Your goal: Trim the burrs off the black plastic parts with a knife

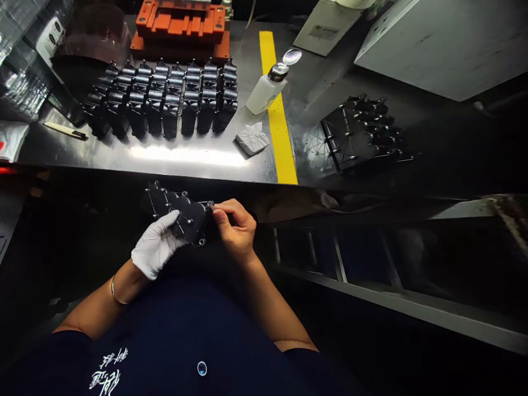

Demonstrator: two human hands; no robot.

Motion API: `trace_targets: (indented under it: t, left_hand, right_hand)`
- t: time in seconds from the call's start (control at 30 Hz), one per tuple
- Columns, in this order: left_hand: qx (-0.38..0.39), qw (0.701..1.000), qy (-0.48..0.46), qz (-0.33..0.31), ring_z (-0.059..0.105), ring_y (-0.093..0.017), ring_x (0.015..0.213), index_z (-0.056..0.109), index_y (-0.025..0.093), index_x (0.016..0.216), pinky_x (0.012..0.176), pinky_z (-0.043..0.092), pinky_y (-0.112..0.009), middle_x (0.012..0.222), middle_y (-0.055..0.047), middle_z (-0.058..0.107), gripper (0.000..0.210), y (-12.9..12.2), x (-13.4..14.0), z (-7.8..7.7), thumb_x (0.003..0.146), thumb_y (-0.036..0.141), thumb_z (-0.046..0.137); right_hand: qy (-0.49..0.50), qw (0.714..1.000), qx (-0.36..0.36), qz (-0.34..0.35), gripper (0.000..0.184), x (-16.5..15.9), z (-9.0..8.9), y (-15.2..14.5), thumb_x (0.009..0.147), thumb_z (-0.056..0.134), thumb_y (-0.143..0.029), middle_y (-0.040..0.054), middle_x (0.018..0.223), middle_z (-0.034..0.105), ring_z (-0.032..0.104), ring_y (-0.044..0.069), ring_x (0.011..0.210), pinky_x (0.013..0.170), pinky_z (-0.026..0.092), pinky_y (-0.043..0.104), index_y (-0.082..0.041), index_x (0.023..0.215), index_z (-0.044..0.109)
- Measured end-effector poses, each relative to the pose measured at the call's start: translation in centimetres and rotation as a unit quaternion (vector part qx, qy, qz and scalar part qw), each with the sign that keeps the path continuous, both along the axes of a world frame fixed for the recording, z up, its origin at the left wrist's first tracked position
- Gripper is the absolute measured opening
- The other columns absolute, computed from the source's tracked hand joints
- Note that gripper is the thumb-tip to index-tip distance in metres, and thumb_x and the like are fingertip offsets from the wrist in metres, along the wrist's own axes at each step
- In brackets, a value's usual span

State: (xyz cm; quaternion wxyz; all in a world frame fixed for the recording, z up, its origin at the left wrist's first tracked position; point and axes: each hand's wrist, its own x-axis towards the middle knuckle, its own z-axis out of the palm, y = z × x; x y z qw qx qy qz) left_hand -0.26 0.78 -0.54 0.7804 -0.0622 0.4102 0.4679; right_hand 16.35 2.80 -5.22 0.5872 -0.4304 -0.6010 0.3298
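In my gloved left hand [159, 242] is a black moulded plastic part [192, 212] with bosses and thin ribs, held tilted in front of the bench edge. The thumb lies over its face and the fingers are underneath. My bare right hand [237, 225] is at the part's right end, thumb and forefinger pinched together at a corner boss. Something tiny seems to be between those fingertips, too small to make out. Beyond the hands, several similar black parts [177, 102] stand in rows on the metal bench [198, 157].
An orange fixture [181, 27] sits behind the rows. A white pump bottle [266, 93] with its lid up and a folded white wipe [252, 138] are near the yellow tape [284, 146]. More black parts [363, 132] lie right. A cutter-like tool [64, 130] is left.
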Motion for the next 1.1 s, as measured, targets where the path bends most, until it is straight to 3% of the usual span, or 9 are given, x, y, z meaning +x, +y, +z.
trace_targets:
  t: [0.2, 0.3, 0.4, 0.47, 0.6, 0.73, 0.9, 1.0, 1.1]
  left_hand:
    - [0.008, 0.999, -0.012, -0.048, 0.073, -0.018, 0.087, 0.066, 0.010, 0.110, 0.079, 0.062, -0.032, 0.097, -0.008, 0.076, 0.025, 0.1, -1.3, -1.3, 0.093, 0.014, 0.048]
    - [0.001, 0.998, 0.000, -0.063, 0.073, -0.016, 0.082, 0.069, 0.010, 0.098, 0.077, 0.061, -0.027, 0.090, -0.007, 0.077, 0.020, -0.8, -1.6, -1.1, 0.089, 0.009, 0.051]
    - [0.041, 0.994, 0.021, -0.097, 0.073, -0.018, 0.077, 0.070, 0.009, 0.096, 0.075, 0.061, -0.026, 0.084, -0.007, 0.077, 0.018, -2.0, -1.7, -0.3, 0.080, 0.009, 0.062]
    - [0.056, 0.993, 0.029, -0.095, 0.073, -0.019, 0.077, 0.071, 0.009, 0.096, 0.077, 0.061, -0.027, 0.085, -0.006, 0.077, 0.019, -2.2, -1.7, -0.1, 0.078, 0.011, 0.065]
    - [0.019, 0.998, 0.040, -0.050, 0.073, -0.016, 0.074, 0.072, 0.011, 0.085, 0.074, 0.060, -0.024, 0.085, -0.006, 0.077, 0.015, -1.0, -1.9, -0.6, 0.084, 0.011, 0.057]
    - [0.009, 0.998, 0.036, -0.043, 0.073, -0.015, 0.073, 0.071, 0.013, 0.086, 0.072, 0.061, -0.024, 0.084, -0.005, 0.077, 0.018, -0.3, -1.8, -1.2, 0.086, 0.011, 0.054]
    - [0.050, 0.994, 0.059, -0.077, 0.073, -0.018, 0.082, 0.072, 0.011, 0.093, 0.081, 0.059, -0.027, 0.091, -0.007, 0.076, 0.015, -1.1, -1.9, -1.3, 0.081, 0.015, 0.065]
    - [0.134, 0.976, 0.079, -0.153, 0.071, -0.028, 0.096, 0.072, 0.011, 0.102, 0.090, 0.055, -0.037, 0.101, -0.012, 0.075, 0.033, -1.8, -2.3, -1.1, 0.070, 0.017, 0.076]
    - [0.216, 0.950, 0.101, -0.201, 0.067, -0.033, 0.106, 0.071, 0.014, 0.110, 0.095, 0.053, -0.040, 0.111, -0.012, 0.073, 0.047, -1.5, -3.1, -0.8, 0.064, 0.017, 0.082]
  right_hand:
    - [-0.030, 1.000, 0.005, -0.004, 0.012, -0.4, -1.2, 0.6, 0.087, 0.063, -0.028, 0.0013, 0.075, 0.068, 0.061, 0.014, 0.069, 0.065, 0.048, 0.029, -0.022, 0.079, 0.070]
    - [-0.032, 0.996, -0.072, -0.039, 0.027, -0.3, -2.9, 1.7, 0.085, 0.062, -0.044, 0.0014, 0.069, 0.065, 0.059, 0.014, 0.064, 0.063, 0.047, 0.030, -0.020, 0.074, 0.068]
    - [-0.012, 0.984, -0.149, -0.097, 0.041, 0.3, -3.9, 2.4, 0.081, 0.060, -0.057, 0.0002, 0.062, 0.060, 0.054, 0.013, 0.059, 0.059, 0.046, 0.029, -0.019, 0.070, 0.065]
    - [-0.013, 0.986, -0.151, -0.074, 0.040, 0.7, -3.5, 1.9, 0.082, 0.059, -0.057, 0.0004, 0.063, 0.060, 0.054, 0.013, 0.060, 0.059, 0.046, 0.028, -0.019, 0.072, 0.065]
    - [-0.023, 0.996, -0.080, 0.030, 0.027, 1.1, -0.5, 0.0, 0.088, 0.059, -0.044, 0.0016, 0.069, 0.064, 0.057, 0.013, 0.062, 0.059, 0.045, 0.028, -0.020, 0.078, 0.067]
    - [-0.028, 0.997, -0.026, 0.061, 0.019, 0.9, 1.6, -1.0, 0.089, 0.060, -0.035, 0.0016, 0.069, 0.065, 0.057, 0.014, 0.061, 0.057, 0.045, 0.029, -0.021, 0.079, 0.068]
    - [-0.056, 0.996, -0.017, 0.060, 0.019, 0.6, 1.1, -0.3, 0.089, 0.060, -0.034, 0.0021, 0.070, 0.066, 0.058, 0.014, 0.061, 0.058, 0.046, 0.029, -0.021, 0.078, 0.069]
    - [-0.095, 0.994, -0.037, 0.044, 0.023, 0.9, 0.5, 0.1, 0.090, 0.058, -0.035, 0.0019, 0.068, 0.066, 0.059, 0.014, 0.061, 0.058, 0.046, 0.028, -0.020, 0.076, 0.068]
    - [-0.135, 0.985, -0.042, 0.102, 0.032, 1.7, 0.8, 0.0, 0.096, 0.048, -0.034, 0.0005, 0.061, 0.063, 0.059, 0.012, 0.055, 0.054, 0.045, 0.024, -0.019, 0.074, 0.066]
